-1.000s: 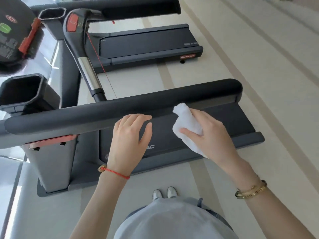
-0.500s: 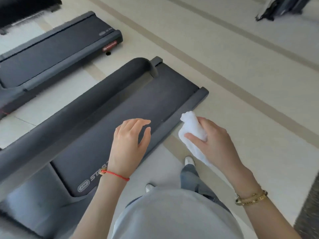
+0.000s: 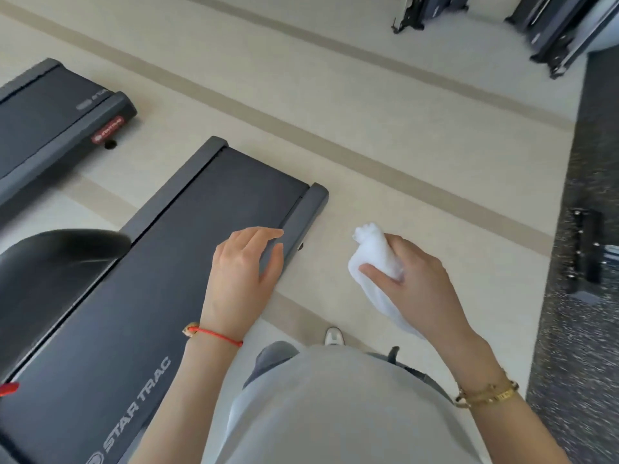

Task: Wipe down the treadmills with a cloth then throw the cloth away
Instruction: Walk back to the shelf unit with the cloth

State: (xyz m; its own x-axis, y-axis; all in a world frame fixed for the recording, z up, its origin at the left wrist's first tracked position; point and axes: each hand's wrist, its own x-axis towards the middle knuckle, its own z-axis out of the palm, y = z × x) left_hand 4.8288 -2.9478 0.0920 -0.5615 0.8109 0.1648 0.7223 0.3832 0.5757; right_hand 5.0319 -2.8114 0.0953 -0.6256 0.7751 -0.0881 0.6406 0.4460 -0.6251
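My right hand (image 3: 418,283) grips a bunched white cloth (image 3: 371,259) in the air over the pale floor, to the right of the near treadmill (image 3: 160,262). The dark deck of that treadmill runs diagonally from bottom left to its rear end at centre. My left hand (image 3: 241,276) hovers above the deck's right edge with relaxed, slightly bent fingers and holds nothing. Its black padded handrail (image 3: 50,252) juts in at the left. A second treadmill (image 3: 50,118) lies further left.
Pale floor with beige stripes (image 3: 368,162) spreads ahead and right. A dark speckled mat (image 3: 589,329) lines the right edge, with a black metal frame (image 3: 584,252) on it. More dark gym machines (image 3: 549,31) stand at the top right. My white shoe (image 3: 334,336) shows below.
The view has swung right, away from the handrail and consoles. My right hand with the cloth has come off the handrail and now hangs over the floor. My left hand has left the rail too.
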